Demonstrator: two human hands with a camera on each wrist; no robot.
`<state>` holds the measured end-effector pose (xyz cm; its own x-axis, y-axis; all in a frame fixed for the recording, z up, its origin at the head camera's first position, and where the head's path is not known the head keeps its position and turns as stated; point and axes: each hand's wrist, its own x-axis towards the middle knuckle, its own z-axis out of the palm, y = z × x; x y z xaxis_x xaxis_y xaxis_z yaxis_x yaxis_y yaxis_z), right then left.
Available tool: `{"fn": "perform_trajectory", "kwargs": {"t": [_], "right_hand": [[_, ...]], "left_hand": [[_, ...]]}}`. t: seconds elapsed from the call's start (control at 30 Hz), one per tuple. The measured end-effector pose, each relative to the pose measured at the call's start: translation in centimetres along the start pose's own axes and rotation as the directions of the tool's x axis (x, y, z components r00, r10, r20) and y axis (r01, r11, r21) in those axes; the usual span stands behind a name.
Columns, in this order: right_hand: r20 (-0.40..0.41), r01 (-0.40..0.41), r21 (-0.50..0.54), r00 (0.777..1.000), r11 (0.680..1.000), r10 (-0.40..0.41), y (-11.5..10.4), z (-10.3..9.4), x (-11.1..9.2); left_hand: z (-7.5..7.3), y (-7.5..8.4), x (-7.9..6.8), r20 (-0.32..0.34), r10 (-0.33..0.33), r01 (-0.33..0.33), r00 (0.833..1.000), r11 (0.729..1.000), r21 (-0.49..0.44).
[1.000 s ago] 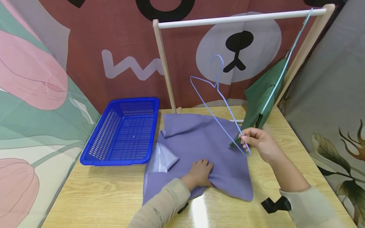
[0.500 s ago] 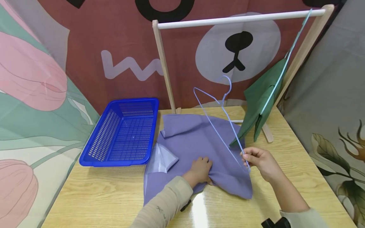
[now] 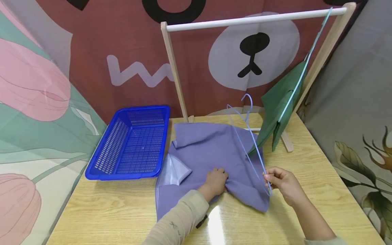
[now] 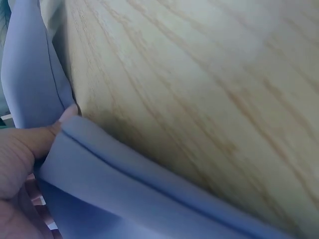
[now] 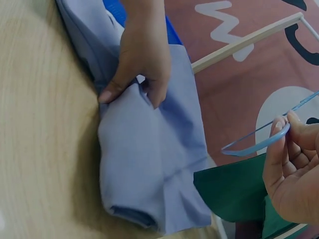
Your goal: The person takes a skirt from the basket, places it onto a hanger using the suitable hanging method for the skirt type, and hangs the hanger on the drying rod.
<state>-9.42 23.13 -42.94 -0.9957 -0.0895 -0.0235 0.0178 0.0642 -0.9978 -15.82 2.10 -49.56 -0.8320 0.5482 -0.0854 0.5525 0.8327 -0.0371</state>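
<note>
A purple garment [image 3: 211,146] lies spread on the table, one corner folded back to show its paler inside. At its near edge my left hand [image 3: 216,182] pinches the fabric; in the left wrist view the thumb [image 4: 47,137] lies against the hem and the other fingers are partly hidden by cloth. My right hand [image 3: 283,183] pinches a light blue wire hanger [image 3: 255,143] by one lower corner, between thumb and fingers. The hanger tilts over the garment's right side, hook pointing up and away. In the right wrist view, the hanger's corner [image 5: 259,147] sticks out from the fingertips.
A blue plastic basket [image 3: 165,143] stands left of the garment. Behind, a rack with a white bar [image 3: 254,22] and wooden posts carries a teal hanger [image 3: 301,78] with a green garment [image 3: 280,102] at its right end. Patterned cloth walls enclose the table [image 3: 101,211].
My right hand has come down and nearer with the hanger, whose hook has dropped and shifted right. My left hand stays at the garment's near edge.
</note>
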Motion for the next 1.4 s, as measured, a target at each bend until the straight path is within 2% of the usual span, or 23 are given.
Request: {"fn": "perform_trajectory", "kwargs": {"t": [0.27,0.53,0.73,0.83,0.93,1.07,1.17,1.23,1.37,1.4], "right_hand": [[-0.065,-0.055,-0.059,0.997,0.997,0.052,0.6,-0.1,-0.6],[-0.155,-0.094,-0.091,0.985,0.991,0.079,1.2,0.1,-1.3],[-0.233,-0.146,-0.131,0.966,0.981,0.113,1.7,0.2,-1.7],[-0.255,-0.135,-0.1,0.961,0.986,0.105,2.8,0.0,-1.8],[-0.254,-0.096,-0.05,0.964,0.994,0.08,5.7,-1.0,-1.6],[-0.271,-0.045,-0.012,0.962,0.999,0.04,11.2,-2.8,-1.1],[-0.303,-0.029,-0.019,0.953,0.999,0.022,13.3,-3.3,-1.0],[-0.318,-0.021,-0.013,0.948,1.0,0.016,13.3,-3.3,-1.2],[-0.297,-0.029,-0.004,0.955,1.0,0.027,11.1,-2.8,-2.0],[-0.298,-0.029,0.004,0.954,1.0,0.028,10.9,-2.8,-2.2]], "left_hand": [[0.3,0.1,0.3,-0.019,-0.037,0.037,0.999,0.999,0.01],[0.7,0.3,0.3,-0.116,-0.037,0.039,0.993,0.999,0.014],[1.1,0.3,0.4,-0.179,-0.014,0.022,0.984,0.999,0.043],[1.5,0.1,0.5,-0.2,0.004,0.008,0.98,0.998,0.058],[1.7,-0.2,0.6,-0.2,0.009,0.003,0.98,0.998,0.056],[1.3,-0.5,0.7,-0.185,-0.01,0.012,0.983,1.0,0.008],[1.1,-0.7,0.8,-0.19,-0.035,0.027,0.981,0.998,-0.048],[1.0,-0.8,0.9,-0.184,-0.054,0.035,0.981,0.994,-0.101],[1.8,-1.5,1.7,-0.189,-0.076,0.029,0.979,0.971,-0.237],[3.1,-1.9,2.2,-0.225,-0.068,0.007,0.972,0.965,-0.263]]}}
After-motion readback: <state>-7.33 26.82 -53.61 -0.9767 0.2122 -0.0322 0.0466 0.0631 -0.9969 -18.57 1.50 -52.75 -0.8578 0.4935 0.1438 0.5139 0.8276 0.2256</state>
